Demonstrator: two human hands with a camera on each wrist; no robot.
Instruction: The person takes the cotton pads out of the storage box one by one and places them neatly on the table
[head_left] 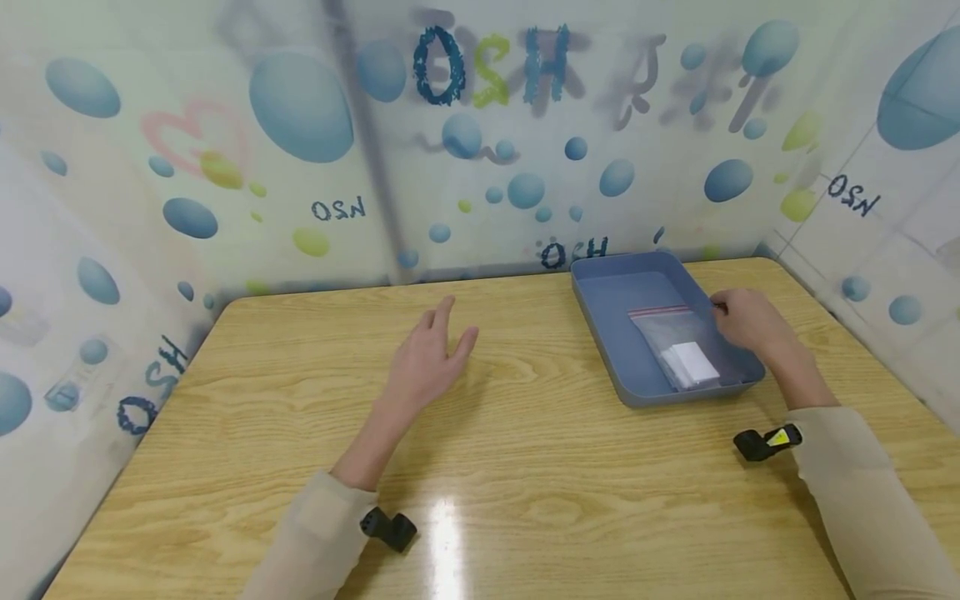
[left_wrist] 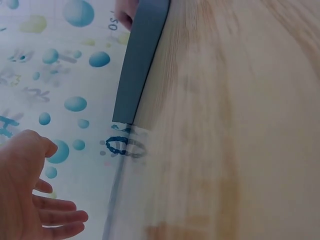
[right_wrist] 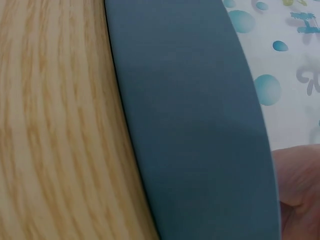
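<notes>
A blue-grey shallow tray (head_left: 622, 350) lies on the wooden table toward the right. Inside it is a clear zip bag (head_left: 660, 325) with a red-striped seal, and white blocks (head_left: 693, 363) show through the plastic. At the tray's right side, my right hand (head_left: 746, 319) has its fingers curled and grips the rim; the fingertips are partly hidden. The right wrist view has the tray's outer wall (right_wrist: 195, 120) in front, covering most of that hand (right_wrist: 300, 195). My left hand (head_left: 429, 358) hovers left of the tray, fingers spread and holding nothing.
The wooden table (head_left: 495, 467) ends at a back wall sheet (head_left: 480, 192) printed with blue bubbles and letters. Similar sheets stand along the left and right sides. A small black device is strapped at each sleeve cuff.
</notes>
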